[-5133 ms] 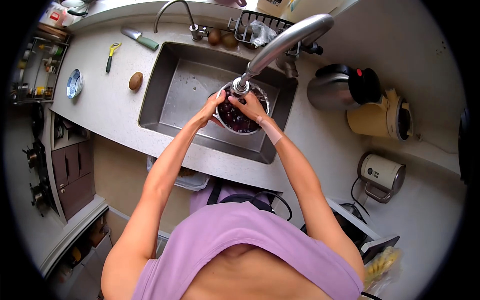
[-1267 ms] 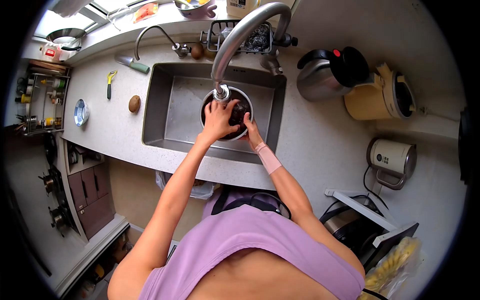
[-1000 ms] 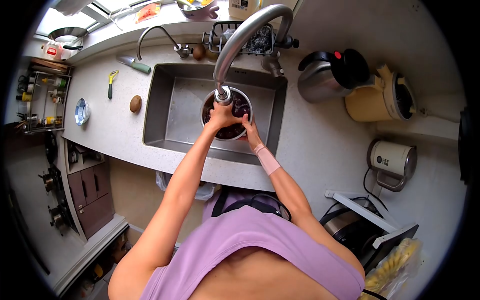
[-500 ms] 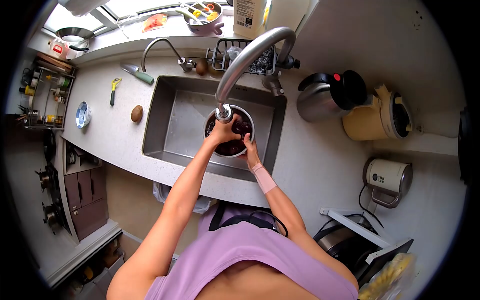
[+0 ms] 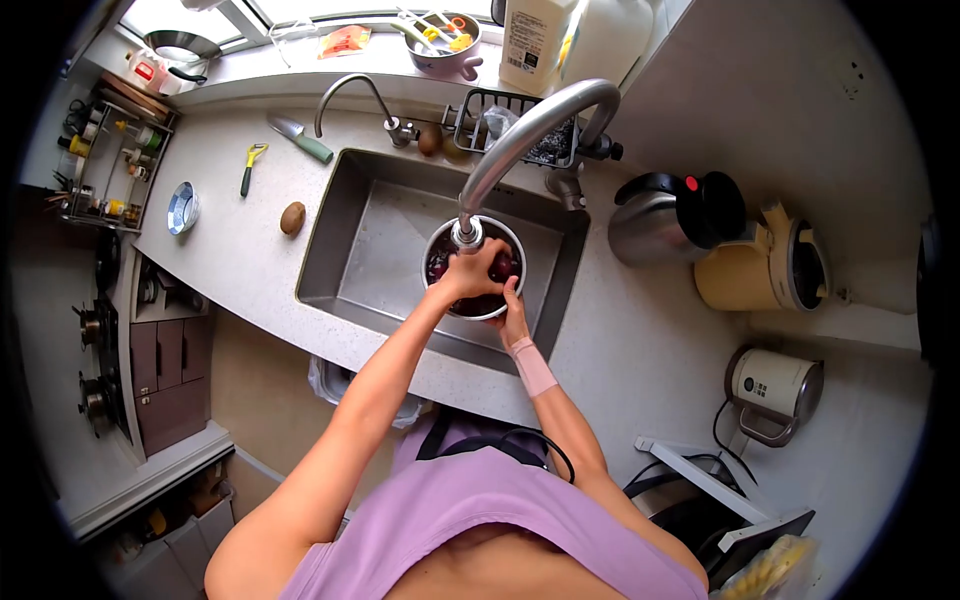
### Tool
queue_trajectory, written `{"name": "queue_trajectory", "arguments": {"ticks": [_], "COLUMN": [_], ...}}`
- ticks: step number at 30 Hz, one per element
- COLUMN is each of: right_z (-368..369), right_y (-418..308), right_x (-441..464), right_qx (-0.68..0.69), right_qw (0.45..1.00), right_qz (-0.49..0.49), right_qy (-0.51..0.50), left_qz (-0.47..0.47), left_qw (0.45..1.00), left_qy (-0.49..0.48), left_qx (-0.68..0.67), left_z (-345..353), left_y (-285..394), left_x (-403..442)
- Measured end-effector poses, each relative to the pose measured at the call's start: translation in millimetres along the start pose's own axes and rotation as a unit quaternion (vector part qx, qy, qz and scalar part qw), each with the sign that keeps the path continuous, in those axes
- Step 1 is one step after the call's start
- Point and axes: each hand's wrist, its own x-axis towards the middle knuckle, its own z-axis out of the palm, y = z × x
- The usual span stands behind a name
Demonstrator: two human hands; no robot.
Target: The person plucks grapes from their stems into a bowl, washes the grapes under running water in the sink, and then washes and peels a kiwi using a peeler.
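A round white-rimmed bowl point(image 5: 428, 250) of dark red fruits that look like cherries point(image 5: 505, 266) sits in the steel sink point(image 5: 385, 225), under the faucet head point(image 5: 467, 234). My left hand point(image 5: 474, 272) reaches into it from the near side, fingers curled around some of the cherries; its fingertips are partly hidden. With the thumb at the rim, my right hand point(image 5: 513, 315) grips the bowl's near right side. Its other fingers are mostly hidden behind the wall. A pinkish band point(image 5: 534, 368) wraps my right wrist.
Left of the sink lie a kiwi point(image 5: 292, 218), a yellow-green peeler point(image 5: 252, 169), a green-handled knife point(image 5: 301, 138) and a small blue-white bowl point(image 5: 183, 208). A steel jug point(image 5: 655, 222) and a cream appliance point(image 5: 745, 275) stand right. The tall faucet point(image 5: 540, 115) arches above my hands.
The whole view has shifted slightly, so things appear further right. My left hand has moved within the bowl, its fingers now curled among the cherries. My right hand keeps its hold on the bowl.
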Motion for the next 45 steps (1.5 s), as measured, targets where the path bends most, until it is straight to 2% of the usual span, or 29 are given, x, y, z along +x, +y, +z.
{"name": "queue_trajectory", "arguments": {"ticks": [2, 3, 4, 6, 7, 9, 10, 13, 14, 16, 17, 18, 20, 21, 24, 26, 27, 30, 31, 33, 34, 36, 38, 40, 41, 42, 43, 44, 45], "right_z": [-3.7, -3.6, -6.9, -12.3, -10.9, -10.2, -9.8, -10.4, -9.8, -10.5, -15.2, -13.3, -9.5, -13.5, -18.5, -9.0, -6.6, -10.5, -11.4, -14.0, -14.4, -12.2, -10.2, -13.2, -15.1, -17.4, -19.0, -20.0, -19.7], "right_y": [-2.0, -6.1, -4.6, -0.8, 0.0, 5.1, 6.3, 4.4, 1.8, -6.1, -9.4, -10.5, -14.7, -11.2, -3.6, -7.2, -5.4, -4.5, -4.2, -4.1, -3.6, -4.8, -9.8, -9.3, -8.9, -9.9, -11.7, -13.9, -16.4], "right_x": [-4.7, -8.3, -7.2, -5.9, -6.9, -4.0, -2.5, -1.5, -2.8, -5.7, -6.2, -7.5, -10.2, -6.7, -0.6, -4.8, -0.6, -1.8, -2.2, -4.0, -4.5, -6.1, -13.3, -14.1, -14.4, -15.5, -16.6, -17.5, -18.7], "right_qx": [0.011, 0.003, 0.005, 0.014, 0.015, 0.004, -0.005, 0.011, 0.01, 0.006, 0.0, 0.001, 0.042, 0.058, -0.012, -0.024, -0.018, -0.018, -0.014, -0.003, 0.008, 0.02, 0.0, 0.018, 0.035, 0.034, 0.039, 0.043, 0.041], "right_qw": [1.0, 1.0, 1.0, 1.0, 1.0, 1.0, 1.0, 0.999, 0.999, 1.0, 1.0, 1.0, 0.999, 0.998, 1.0, 0.999, 0.998, 1.0, 1.0, 1.0, 1.0, 1.0, 1.0, 1.0, 0.999, 0.999, 0.999, 0.999, 0.999], "right_qz": [0.004, 0.0, -0.001, 0.01, 0.005, -0.002, -0.009, -0.006, -0.004, -0.01, 0.011, 0.013, -0.021, -0.014, -0.017, -0.025, -0.054, -0.022, -0.016, -0.013, -0.011, -0.019, -0.006, 0.004, 0.015, 0.017, 0.02, 0.023, 0.023], "right_qy": [-0.002, 0.0, -0.004, -0.003, 0.012, 0.018, 0.026, 0.036, 0.034, 0.022, 0.001, 0.001, -0.005, -0.017, -0.004, 0.006, -0.005, 0.004, 0.001, -0.004, -0.008, -0.008, 0.007, 0.002, -0.003, -0.002, -0.011, -0.02, -0.025], "left_qz": [0.123, 0.124, 0.086, -0.089, -0.089, -0.179, -0.179, -0.056, -0.059, 0.013, 0.075, 0.074, 0.1, -0.028, -0.132, -0.189, -0.13, 0.01, 0.01, 0.09, 0.089, 0.184, 0.167, 0.072, 0.04, 0.038, -0.031, -0.098, -0.166], "left_qw": [0.99, 0.979, 0.98, 0.981, 0.981, 0.973, 0.973, 0.995, 0.995, 0.994, 0.993, 0.993, 0.985, 0.986, 0.979, 0.965, 0.969, 0.978, 0.978, 0.985, 0.984, 0.978, 0.984, 0.966, 0.94, 0.941, 0.969, 0.939, 0.918], "left_qy": [-0.043, 0.041, 0.068, 0.123, 0.124, 0.081, 0.082, 0.079, 0.08, -0.008, -0.019, -0.021, 0.074, 0.081, 0.066, -0.024, 0.045, 0.01, 0.009, -0.031, -0.032, 0.03, 0.028, 0.178, 0.212, 0.212, 0.245, 0.264, 0.196], "left_qx": [0.061, 0.154, 0.166, 0.119, 0.12, 0.118, 0.118, 0.015, 0.015, -0.112, -0.088, -0.088, 0.118, 0.141, 0.143, 0.179, 0.207, 0.208, 0.209, 0.146, 0.148, 0.092, 0.054, 0.175, 0.264, 0.262, 0.033, -0.199, -0.302], "left_z": [-7.2, -10.4, -19.9, -8.1, -0.3, 16.4, 20.6, 23.8, 22.7, 9.0, 7.4, 4.2, -7.3, -9.2, 10.1, 11.1, 10.5, -6.4, -10.4, -21.1, -24.8, -33.0, -35.3, -27.5, -26.8, -18.6, -2.7, 10.2, 13.1], "left_y": [-1.6, 14.0, 31.4, 27.0, 19.1, 0.8, -11.3, -39.9, -42.6, -32.6, -34.9, -29.5, 2.0, 22.4, 9.6, 12.1, 10.0, 6.1, 2.4, 1.3, 3.6, 14.3, 24.0, 24.8, 22.9, 8.3, -18.2, -39.3, -44.0], "left_x": [-6.4, -22.8, -32.5, -34.7, -30.4, -20.9, -13.2, 9.8, 11.7, 11.3, 12.0, 5.5, -19.9, -33.0, -30.1, -9.1, -7.2, -6.4, -6.3, -8.0, -13.3, -28.6, -44.5, -61.3, -66.0, -65.8, -63.6, -62.2, -63.4]}}
